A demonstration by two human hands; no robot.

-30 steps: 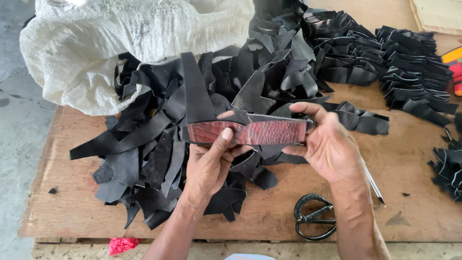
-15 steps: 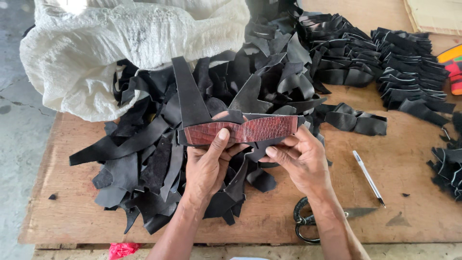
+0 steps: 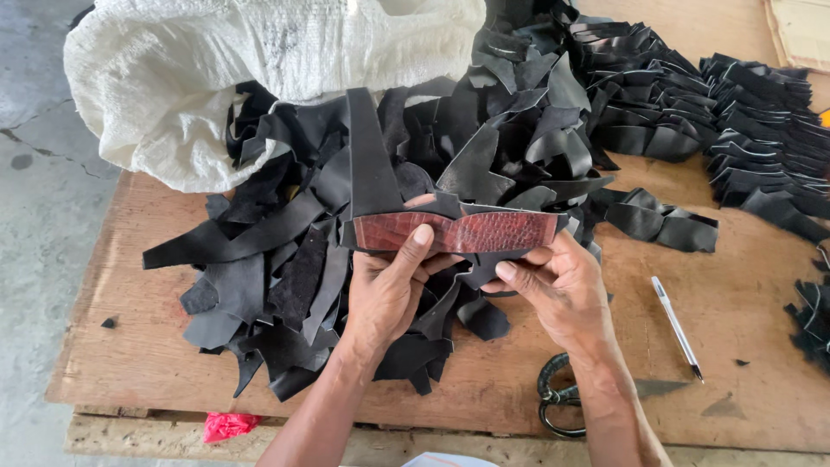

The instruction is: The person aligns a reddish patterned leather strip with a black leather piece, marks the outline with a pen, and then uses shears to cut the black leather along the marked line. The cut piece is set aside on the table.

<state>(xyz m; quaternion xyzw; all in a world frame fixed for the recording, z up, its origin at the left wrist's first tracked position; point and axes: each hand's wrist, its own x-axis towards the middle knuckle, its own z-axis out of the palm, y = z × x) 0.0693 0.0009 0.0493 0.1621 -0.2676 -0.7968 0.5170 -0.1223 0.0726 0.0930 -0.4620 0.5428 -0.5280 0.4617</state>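
Since half a second ago both hands shift slightly lower and right with the reddish-brown leather piece [image 3: 456,231], right hand sliding further under its right end; a second ago that hand was spread wider along the piece.

Left to right: white woven sack [image 3: 216,78] lies at top left, partly on the wooden board [image 3: 130,346]. Heap of black leather scraps [image 3: 346,216] spills from it over the board's middle. Red scrap [image 3: 226,425] sits below the board's front edge. Left hand [image 3: 389,290] closes on the reddish piece, thumb pressed on its front face, fingers behind. Piece is held level just above the scrap heap, black strip standing up behind it. Right hand [image 3: 558,290] grips the right end, fingers curled beneath, thumb on the top edge. Scissors [image 3: 562,399] lie partly hidden under the right wrist. White pen [image 3: 676,327] lies on bare board nearby. Stacks of cut black pieces [image 3: 743,121] fill the top right.
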